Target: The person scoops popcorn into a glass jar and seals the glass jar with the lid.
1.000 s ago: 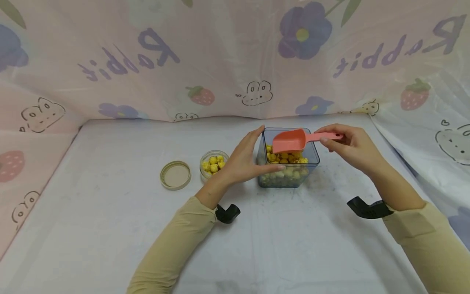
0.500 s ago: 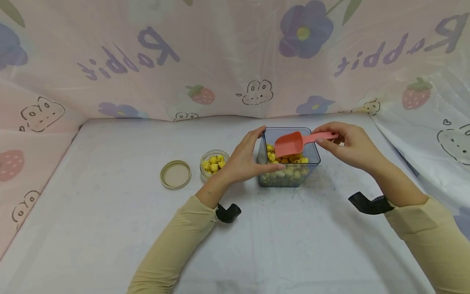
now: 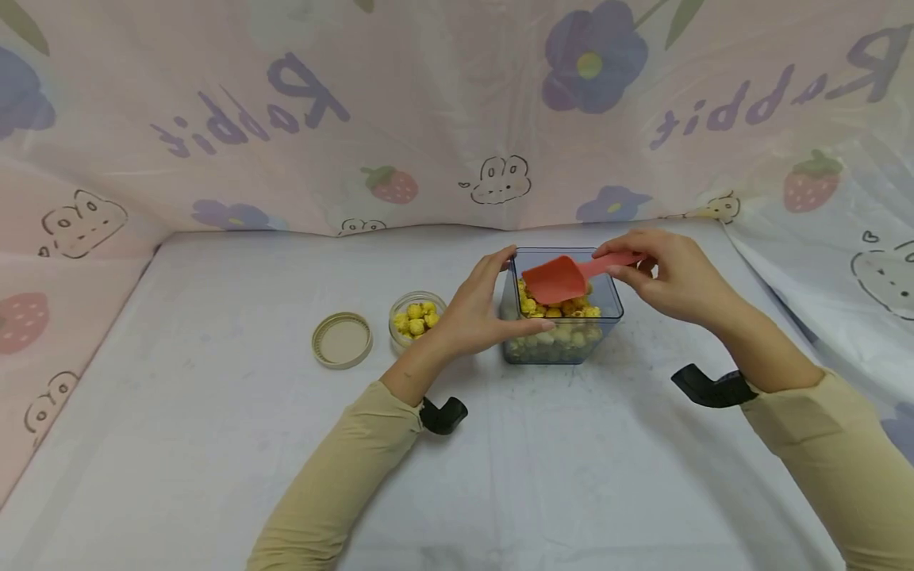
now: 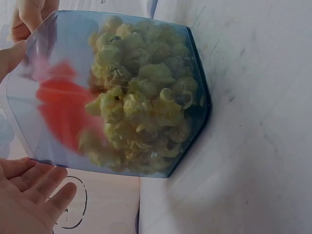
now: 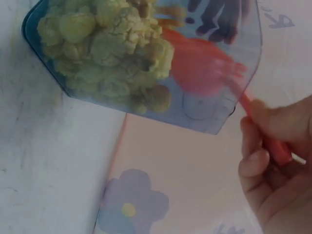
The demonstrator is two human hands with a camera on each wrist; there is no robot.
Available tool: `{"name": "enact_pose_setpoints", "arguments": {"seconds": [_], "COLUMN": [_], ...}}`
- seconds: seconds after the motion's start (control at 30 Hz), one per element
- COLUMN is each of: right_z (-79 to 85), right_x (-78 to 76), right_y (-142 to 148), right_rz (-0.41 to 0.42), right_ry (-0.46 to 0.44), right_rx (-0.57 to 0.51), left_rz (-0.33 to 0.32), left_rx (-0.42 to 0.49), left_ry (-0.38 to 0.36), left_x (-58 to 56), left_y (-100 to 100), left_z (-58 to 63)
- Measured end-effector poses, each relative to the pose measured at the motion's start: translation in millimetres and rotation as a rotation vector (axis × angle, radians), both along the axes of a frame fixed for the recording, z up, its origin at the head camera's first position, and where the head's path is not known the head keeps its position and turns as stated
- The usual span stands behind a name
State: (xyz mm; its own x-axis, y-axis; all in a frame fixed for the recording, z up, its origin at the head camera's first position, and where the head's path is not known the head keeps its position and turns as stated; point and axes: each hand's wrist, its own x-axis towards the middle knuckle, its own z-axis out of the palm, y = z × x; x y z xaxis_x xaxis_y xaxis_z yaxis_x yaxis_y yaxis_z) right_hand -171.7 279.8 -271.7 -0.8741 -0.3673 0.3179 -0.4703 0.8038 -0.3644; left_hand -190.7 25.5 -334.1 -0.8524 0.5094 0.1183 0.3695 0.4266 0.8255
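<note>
In the head view a clear bluish plastic container [image 3: 610,305], part filled with yellow popcorn [image 3: 591,312], stands right of centre. My left hand [image 3: 467,313] holds it from the left, thumb along the front wall and fingers at the back left corner. The left wrist view shows the fingers [image 4: 36,187] lying against the wall near the rim. My right hand [image 3: 674,274] grips the handle of a coral-red scoop [image 3: 555,280] over the far right rim. Through the wall, the right wrist view shows the scoop's bowl [image 5: 204,68] inside, close against the popcorn.
Left of the container, a small round glass jar [image 3: 394,337] of yellow popcorn sits partly behind my left wrist. Beside it a round beige lid [image 3: 342,341] lies on the white-covered table [image 3: 214,396]. A patterned curtain [image 3: 428,119] borders the table's back and sides.
The scoop and my right hand have shifted a little left over half a second, and the scoop's bowl has tilted. My left hand and the container have stayed put.
</note>
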Motion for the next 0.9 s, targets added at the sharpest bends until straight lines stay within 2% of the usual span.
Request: {"name": "enact_pose_setpoints", "arguments": {"seconds": [0.2, 0.37, 0.47, 0.67, 0.9], "right_z": [0.1, 0.7, 0.9, -0.2, -4.6], "right_x": [-3.7, -3.1, -1.9, 0.7, 1.3], "right_y": [-7, -4, -1, -1, 3], "right_rz": [0.087, 0.128, 0.192, 0.319, 0.317], "right_ry": [0.036, 0.018, 0.012, -0.065, -0.172], "right_rx": [0.015, 0.028, 0.028, -0.003, -0.074], "left_rz": [0.003, 0.0, 0.003, -0.002, -0.012], "left_rx": [0.013, 0.024, 0.029, 0.031, 0.023], "left_ry": [-0.003, -0.005, -0.008, 0.009, 0.014], "left_x": [0.0, 0.0, 0.5, 0.4, -0.7], "left_y": [0, 1, 0, 0, -1], "left_z": [-1.1, -1.5, -1.1, -1.9, -2.6]}}
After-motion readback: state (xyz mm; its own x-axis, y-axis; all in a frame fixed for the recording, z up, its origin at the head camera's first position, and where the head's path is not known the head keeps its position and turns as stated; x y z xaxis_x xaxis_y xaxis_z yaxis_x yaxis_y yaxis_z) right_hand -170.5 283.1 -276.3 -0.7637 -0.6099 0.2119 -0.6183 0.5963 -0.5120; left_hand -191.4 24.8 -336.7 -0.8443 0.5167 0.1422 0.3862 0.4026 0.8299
